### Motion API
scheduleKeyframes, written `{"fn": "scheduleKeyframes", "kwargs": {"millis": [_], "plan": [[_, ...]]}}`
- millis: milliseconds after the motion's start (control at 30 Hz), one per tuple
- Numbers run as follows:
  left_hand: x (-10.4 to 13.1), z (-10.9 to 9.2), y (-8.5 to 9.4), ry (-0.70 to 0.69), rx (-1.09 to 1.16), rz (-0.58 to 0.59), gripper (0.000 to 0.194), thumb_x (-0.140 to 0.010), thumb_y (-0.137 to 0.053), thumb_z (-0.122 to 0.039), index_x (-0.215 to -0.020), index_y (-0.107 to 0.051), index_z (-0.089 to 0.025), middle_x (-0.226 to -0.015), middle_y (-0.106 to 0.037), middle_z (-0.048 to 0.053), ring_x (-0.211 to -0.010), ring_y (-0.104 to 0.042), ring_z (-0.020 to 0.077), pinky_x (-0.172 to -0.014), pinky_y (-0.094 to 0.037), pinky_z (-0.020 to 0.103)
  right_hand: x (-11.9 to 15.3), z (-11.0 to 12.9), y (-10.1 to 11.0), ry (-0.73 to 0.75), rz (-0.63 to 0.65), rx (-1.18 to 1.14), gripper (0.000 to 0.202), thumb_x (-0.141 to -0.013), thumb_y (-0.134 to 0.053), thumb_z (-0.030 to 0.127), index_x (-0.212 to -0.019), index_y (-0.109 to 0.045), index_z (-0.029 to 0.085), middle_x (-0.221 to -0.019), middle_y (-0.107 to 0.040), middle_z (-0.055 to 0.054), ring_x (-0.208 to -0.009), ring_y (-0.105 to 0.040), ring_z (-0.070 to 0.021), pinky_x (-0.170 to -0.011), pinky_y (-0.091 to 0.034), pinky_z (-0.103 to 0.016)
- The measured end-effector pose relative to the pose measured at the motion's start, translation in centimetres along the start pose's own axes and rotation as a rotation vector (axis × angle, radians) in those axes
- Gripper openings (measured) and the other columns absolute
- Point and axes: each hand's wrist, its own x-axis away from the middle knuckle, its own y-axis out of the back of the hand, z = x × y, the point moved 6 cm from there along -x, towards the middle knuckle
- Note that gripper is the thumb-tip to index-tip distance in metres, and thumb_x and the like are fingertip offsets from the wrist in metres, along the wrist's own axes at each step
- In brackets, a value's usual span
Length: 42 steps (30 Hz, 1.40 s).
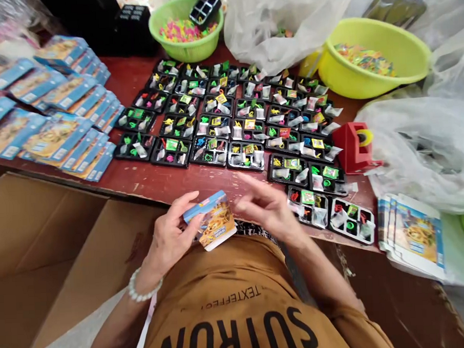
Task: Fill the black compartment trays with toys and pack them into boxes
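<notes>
A small blue and sandy-yellow printed box (217, 221) is gripped by its left end between the thumb and fingers of my left hand (172, 237), just in front of my brown shirt. A white flap shows at its lower edge. My right hand (264, 206) is apart from the box, to its right, with the index finger stretched out, the other fingers partly bent and nothing visible in it. Beyond my hands, rows of black compartment trays (209, 150) hold small colourful pieces and little packets.
Stacked blue boxes (67, 135) fill the table's left side. An open carton (66, 253) stands below. Green (188, 47) and yellow (374, 75) basins are at the back. A red tape dispenser (356, 150), plastic bags (423, 145) and flat printed boxes (417, 235) are on the right.
</notes>
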Motion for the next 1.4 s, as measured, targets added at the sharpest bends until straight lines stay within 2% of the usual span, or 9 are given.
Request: {"fn": "scheduleKeyframes", "kwargs": {"millis": [133,367,533,767,900,1067,1200,1300,1400], "plan": [[1.1,-0.9,-0.2,-0.114,-0.010,0.010,0.049,-0.093,-0.063,-0.026,-0.140,-0.053,-0.021,-0.104,-0.082,0.006,-0.077,-0.078,0.0174,-0.068,-0.063,0.025,-0.5,-1.5,-6.4,-0.059,0.120,-0.132,0.054,-0.087,-0.079,0.047,-0.133,-0.058,0.027,-0.075,-0.071,0.004,-0.063,-0.066,-0.0140,-0.060,-0.054,-0.028],[3.2,-3.0,-0.1,-0.520,-0.122,-0.171,0.060,-0.091,-0.061,-0.003,-0.145,-0.050,-0.028,-0.122,-0.079,0.006,-0.104,-0.079,0.0191,-0.093,-0.063,0.026,0.9,-1.5,-7.1,-0.126,0.007,-0.102,0.039,-0.089,-0.073,0.046,-0.112,-0.048,0.027,-0.072,-0.068,0.006,-0.057,-0.062,-0.0122,-0.051,-0.046,-0.024],[3.6,-3.4,-0.4,-0.574,-0.109,-0.127,0.056,-0.093,-0.055,0.001,-0.140,-0.058,-0.028,-0.115,-0.080,0.005,-0.103,-0.078,0.0174,-0.094,-0.062,0.026,1.2,-1.4,-7.3,-0.136,-0.052,-0.006,0.034,-0.087,-0.072,0.039,-0.108,-0.048,0.026,-0.069,-0.067,0.007,-0.052,-0.058,-0.0106,-0.049,-0.044,-0.023],[2.3,-0.7,-0.3,-0.140,0.061,0.041,0.028,-0.094,-0.062,-0.023,-0.119,-0.075,-0.022,-0.111,-0.082,0.007,-0.091,-0.079,0.0202,-0.075,-0.065,0.026,1.4,-1.2,-7.3,-0.051,0.015,0.222,0.029,-0.094,-0.067,0.035,-0.119,-0.054,0.026,-0.076,-0.073,0.003,-0.060,-0.067,-0.0144,-0.054,-0.047,-0.025],[1.9,0.8,0.2,0.122,0.295,0.112,0.025,-0.086,-0.072,-0.032,-0.106,-0.079,-0.020,-0.104,-0.083,0.007,-0.084,-0.079,0.0214,-0.072,-0.066,0.028,1.9,-0.7,-7.4,0.084,-0.015,0.643,0.049,-0.099,-0.066,0.041,-0.143,-0.051,0.026,-0.078,-0.074,0.001,-0.060,-0.068,-0.0157,-0.057,-0.046,-0.025],[1.8,1.4,3.5,0.251,0.594,-0.105,0.029,-0.072,-0.089,-0.029,-0.097,-0.077,-0.020,-0.090,-0.081,0.003,-0.072,-0.076,0.0174,-0.066,-0.066,0.025,1.6,1.1,-5.1,0.265,-0.146,1.059,0.056,-0.093,-0.076,0.050,-0.138,-0.060,0.020,-0.097,-0.072,-0.009,-0.087,-0.070,-0.0234,-0.074,-0.055,-0.032],[-0.8,1.8,4.8,0.077,0.639,-0.212,0.027,-0.069,-0.088,-0.022,-0.089,-0.071,-0.020,-0.086,-0.080,0.002,-0.077,-0.077,0.0218,-0.073,-0.069,0.036,1.4,2.0,-3.1,0.513,-0.104,0.950,0.019,-0.104,-0.056,0.022,-0.119,-0.068,0.023,-0.117,-0.067,-0.010,-0.107,-0.065,-0.0215,-0.088,-0.058,-0.036],[-3.3,1.4,3.9,-0.179,0.226,-0.162,0.016,-0.081,-0.076,-0.024,-0.095,-0.070,-0.021,-0.113,-0.079,0.009,-0.112,-0.073,0.0282,-0.105,-0.059,0.048,1.9,0.9,-2.8,0.661,-0.092,1.059,0.033,-0.105,-0.040,0.007,-0.113,-0.070,0.020,-0.106,-0.070,-0.008,-0.094,-0.062,-0.0194,-0.080,-0.055,-0.033],[-4.2,0.8,2.6,-0.387,-0.211,-0.208,0.028,-0.095,-0.056,-0.022,-0.119,-0.069,-0.021,-0.137,-0.070,0.014,-0.134,-0.062,0.0305,-0.120,-0.044,0.054,2.3,-2.1,-3.7,0.611,0.070,1.326,0.030,-0.107,-0.043,0.012,-0.112,-0.071,0.017,-0.107,-0.073,-0.010,-0.092,-0.058,-0.0229,-0.077,-0.052,-0.037]]}}
